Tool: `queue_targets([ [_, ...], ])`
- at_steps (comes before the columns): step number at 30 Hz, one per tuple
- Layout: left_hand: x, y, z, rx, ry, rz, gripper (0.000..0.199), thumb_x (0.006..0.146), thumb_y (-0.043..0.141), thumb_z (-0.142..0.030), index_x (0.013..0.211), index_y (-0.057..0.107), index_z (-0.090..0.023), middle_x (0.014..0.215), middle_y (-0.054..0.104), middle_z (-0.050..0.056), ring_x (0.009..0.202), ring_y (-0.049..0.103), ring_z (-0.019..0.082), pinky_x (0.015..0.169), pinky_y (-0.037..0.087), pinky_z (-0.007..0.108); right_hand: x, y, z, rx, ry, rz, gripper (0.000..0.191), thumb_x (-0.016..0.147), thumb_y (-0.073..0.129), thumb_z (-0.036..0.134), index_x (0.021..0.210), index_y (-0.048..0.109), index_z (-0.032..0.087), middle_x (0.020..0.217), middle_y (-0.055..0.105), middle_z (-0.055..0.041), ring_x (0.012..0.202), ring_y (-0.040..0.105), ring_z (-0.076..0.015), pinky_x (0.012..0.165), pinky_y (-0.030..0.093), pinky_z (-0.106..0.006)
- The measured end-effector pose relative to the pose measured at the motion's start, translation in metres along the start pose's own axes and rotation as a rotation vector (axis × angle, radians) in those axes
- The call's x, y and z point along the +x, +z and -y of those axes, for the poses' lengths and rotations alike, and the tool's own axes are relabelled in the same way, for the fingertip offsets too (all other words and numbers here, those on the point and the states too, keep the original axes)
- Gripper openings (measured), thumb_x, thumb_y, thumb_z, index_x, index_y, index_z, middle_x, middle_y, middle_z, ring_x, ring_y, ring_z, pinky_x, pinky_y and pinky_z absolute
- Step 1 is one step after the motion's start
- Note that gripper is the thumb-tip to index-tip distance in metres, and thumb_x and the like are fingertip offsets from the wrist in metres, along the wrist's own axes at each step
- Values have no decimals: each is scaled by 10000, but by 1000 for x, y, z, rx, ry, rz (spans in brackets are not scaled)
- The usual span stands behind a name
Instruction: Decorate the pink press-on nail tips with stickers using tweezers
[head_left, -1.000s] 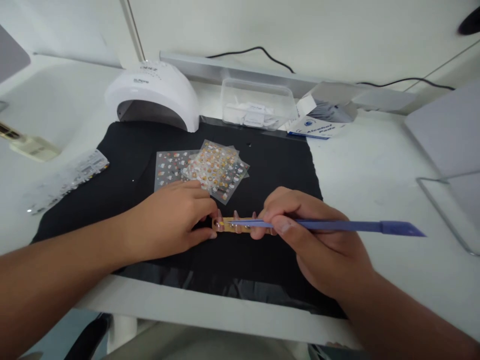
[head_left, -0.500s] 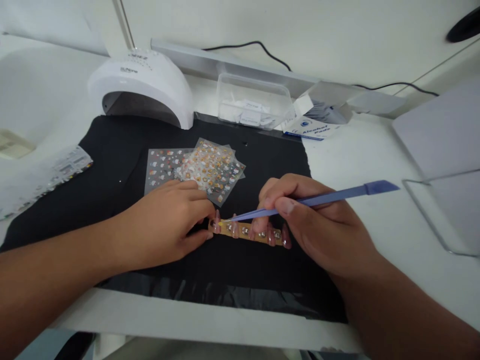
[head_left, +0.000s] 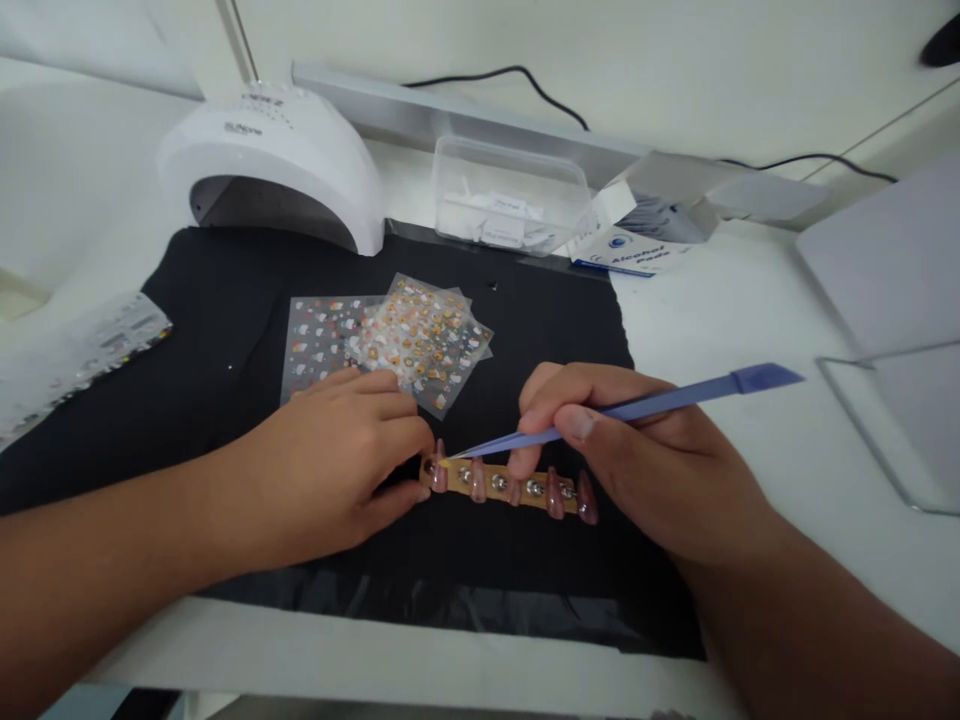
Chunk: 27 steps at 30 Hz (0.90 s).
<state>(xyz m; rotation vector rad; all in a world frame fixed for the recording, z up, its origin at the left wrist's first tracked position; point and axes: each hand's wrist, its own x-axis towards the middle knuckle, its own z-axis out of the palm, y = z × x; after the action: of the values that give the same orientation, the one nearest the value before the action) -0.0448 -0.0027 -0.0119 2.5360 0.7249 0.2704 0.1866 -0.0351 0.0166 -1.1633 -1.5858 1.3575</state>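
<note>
Left hand (head_left: 341, 465), pinching end of strip (head_left: 456, 478); right hand (head_left: 645, 450), grasping tool (head_left: 660, 404); strip, on mat (head_left: 555, 320), bearing five nails (head_left: 478, 482); yellow piece (head_left: 444, 462), at leftmost nail, placement seemingly unfinished; other four, no yellow seen, apparently undone

Glossy pinkish nails (head_left: 554, 494); shiny metallic studs (head_left: 499, 483); smooth white lamp shell (head_left: 300, 150); clear plastic box (head_left: 510, 190); matt black mat (head_left: 525, 560)

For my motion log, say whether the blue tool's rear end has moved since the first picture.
Yes: the blue tool has its rear end swung away from you, nearer the alcohol pads box.
</note>
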Motion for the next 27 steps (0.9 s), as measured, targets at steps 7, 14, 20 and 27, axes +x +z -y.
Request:
queue_targets([
  [7, 0, -1, 0, -1, 2, 10, 48, 894, 590, -233, 877, 625, -204, 806, 634, 9, 828, 553, 211, 757, 397, 372, 0, 1, 0, -3, 17, 2, 248, 941, 596, 388, 792, 655, 198, 647, 704, -23, 577, 625, -145, 471, 466, -242],
  [14, 0, -1, 0, -3, -1, 29, 43, 894, 588, -229, 882, 621, -204, 827, 640, 13, 839, 554, 217, 770, 403, 381, 3, 3, 2, 29, 41, -4, 246, 912, 627, 400, 758, 664, 211, 626, 704, -33, 552, 625, -162, 410, 446, -247],
  [20, -1, -2, 0, -13, -8, 30, 43, 895, 587, -230, 890, 623, -208, 834, 640, 14, 851, 548, 223, 755, 393, 378, 4, 3, 2, 80, 79, 12, 252, 894, 649, 404, 752, 659, 196, 631, 694, -35, 541, 628, -151, 357, 424, -209],
  [27, 0, -1, 1, -6, -2, 22, 44, 897, 589, -235, 900, 625, -210, 827, 640, 15, 842, 553, 222, 764, 401, 388, 1, 4, 2, 165, 170, 16, 218, 882, 662, 383, 775, 656, 194, 655, 667, -19, 521, 630, -127, 325, 431, -160],
])
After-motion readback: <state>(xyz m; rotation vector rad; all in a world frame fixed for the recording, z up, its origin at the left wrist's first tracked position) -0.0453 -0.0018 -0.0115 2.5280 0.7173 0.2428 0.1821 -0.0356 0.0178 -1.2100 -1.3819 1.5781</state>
